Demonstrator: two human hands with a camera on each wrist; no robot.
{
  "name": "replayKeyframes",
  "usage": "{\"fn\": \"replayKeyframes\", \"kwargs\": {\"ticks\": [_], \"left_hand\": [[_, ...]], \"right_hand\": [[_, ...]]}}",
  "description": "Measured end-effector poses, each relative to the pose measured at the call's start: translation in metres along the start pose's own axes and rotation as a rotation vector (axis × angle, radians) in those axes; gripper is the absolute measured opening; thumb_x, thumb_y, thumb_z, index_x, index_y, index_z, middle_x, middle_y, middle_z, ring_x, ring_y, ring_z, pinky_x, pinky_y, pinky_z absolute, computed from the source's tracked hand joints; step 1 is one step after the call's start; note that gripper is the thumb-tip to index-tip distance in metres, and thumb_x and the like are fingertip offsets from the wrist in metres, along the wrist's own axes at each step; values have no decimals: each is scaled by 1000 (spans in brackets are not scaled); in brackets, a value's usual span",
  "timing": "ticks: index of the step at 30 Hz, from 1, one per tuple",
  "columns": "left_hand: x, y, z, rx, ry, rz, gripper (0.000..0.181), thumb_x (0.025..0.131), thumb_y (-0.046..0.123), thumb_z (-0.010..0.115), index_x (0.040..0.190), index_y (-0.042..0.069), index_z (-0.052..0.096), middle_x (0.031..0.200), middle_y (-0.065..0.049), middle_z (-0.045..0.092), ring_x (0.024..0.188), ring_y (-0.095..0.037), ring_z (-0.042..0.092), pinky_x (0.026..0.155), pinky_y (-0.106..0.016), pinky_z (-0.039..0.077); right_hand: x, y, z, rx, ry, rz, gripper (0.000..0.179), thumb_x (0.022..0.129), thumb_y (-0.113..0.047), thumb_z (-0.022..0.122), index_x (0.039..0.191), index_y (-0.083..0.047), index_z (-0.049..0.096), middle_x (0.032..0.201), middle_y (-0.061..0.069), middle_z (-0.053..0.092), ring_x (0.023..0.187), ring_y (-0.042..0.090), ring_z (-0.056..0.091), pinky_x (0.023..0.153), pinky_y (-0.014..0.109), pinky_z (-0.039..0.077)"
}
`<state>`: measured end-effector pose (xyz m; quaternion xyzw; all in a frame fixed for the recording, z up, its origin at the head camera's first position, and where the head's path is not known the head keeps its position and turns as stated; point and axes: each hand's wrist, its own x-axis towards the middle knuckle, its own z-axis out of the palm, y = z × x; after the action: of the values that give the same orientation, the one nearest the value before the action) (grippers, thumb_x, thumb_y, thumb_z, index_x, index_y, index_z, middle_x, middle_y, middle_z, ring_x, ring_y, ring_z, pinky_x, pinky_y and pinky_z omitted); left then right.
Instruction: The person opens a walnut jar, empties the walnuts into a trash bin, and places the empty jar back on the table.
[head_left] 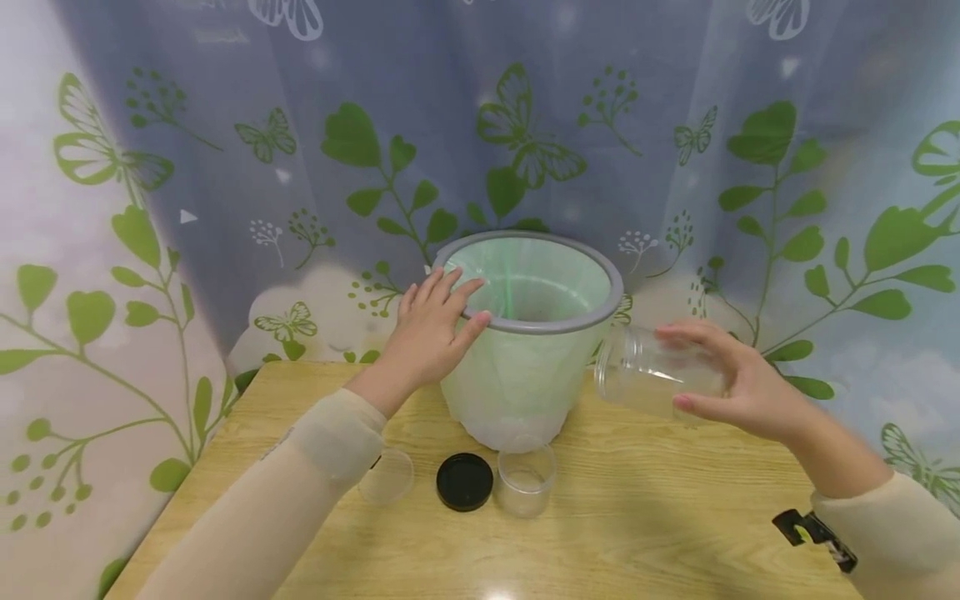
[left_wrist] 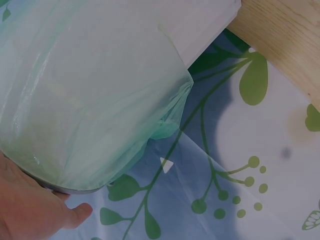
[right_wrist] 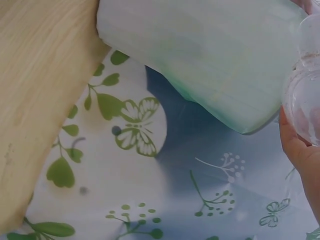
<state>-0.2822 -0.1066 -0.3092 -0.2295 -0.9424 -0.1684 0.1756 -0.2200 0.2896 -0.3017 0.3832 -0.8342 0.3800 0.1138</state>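
My right hand (head_left: 750, 387) grips a clear plastic jar (head_left: 652, 371), tipped on its side above the table with its mouth facing left toward the bin. In the right wrist view, part of the jar (right_wrist: 306, 95) shows at the right edge with fingers (right_wrist: 292, 140) around it. My left hand (head_left: 427, 333) rests on the left part of the grey rim (head_left: 570, 325) of a waste bin (head_left: 517, 375), fingers spread. A pale green bag lines the bin and hangs down outside it, as the left wrist view shows.
In front of the bin lie a clear round disc (head_left: 387, 476), a black lid (head_left: 465, 482) and a small clear container (head_left: 527, 483) on the wooden table (head_left: 637, 533). A curtain (head_left: 420, 50) with leaves and butterflies hangs close behind.
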Motion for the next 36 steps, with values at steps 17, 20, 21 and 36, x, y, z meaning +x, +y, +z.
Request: {"fn": "replayKeyframes", "kwargs": {"ticks": [17, 20, 21, 36], "left_hand": [[0, -1, -1, 6, -6, -8, 65, 104, 62, 24, 159, 27, 30, 166, -9, 18, 153, -31, 5, 118, -61, 5], [0, 0, -1, 5, -11, -10, 64, 104, 61, 26, 159, 27, 29, 166, -8, 18, 153, -31, 5, 118, -61, 5], [0, 0, -1, 5, -14, -13, 64, 104, 61, 26, 159, 27, 29, 166, -8, 17, 153, -31, 4, 118, -61, 5], [1, -1, 1, 9, 2, -10, 64, 104, 61, 26, 159, 28, 30, 166, -7, 18, 154, -31, 5, 118, -61, 5]], "right_hand": [[-20, 30, 29, 194, 13, 49, 73, 82, 15, 67, 149, -2, 41, 147, -4, 48, 118, 8, 58, 80, 28, 57], [-24, 37, 33, 179, 11, 77, 70, 84, 13, 68, 147, -1, 42, 143, -4, 53, 120, 7, 56, 85, 26, 54], [-26, 39, 35, 186, 8, 92, 70, 84, 12, 68, 147, -2, 42, 142, -5, 54, 121, 7, 56, 86, 26, 54], [-35, 61, 56, 348, -22, 52, 66, 85, 19, 63, 145, 6, 39, 140, -7, 54, 116, 10, 61, 89, 28, 55]]}}
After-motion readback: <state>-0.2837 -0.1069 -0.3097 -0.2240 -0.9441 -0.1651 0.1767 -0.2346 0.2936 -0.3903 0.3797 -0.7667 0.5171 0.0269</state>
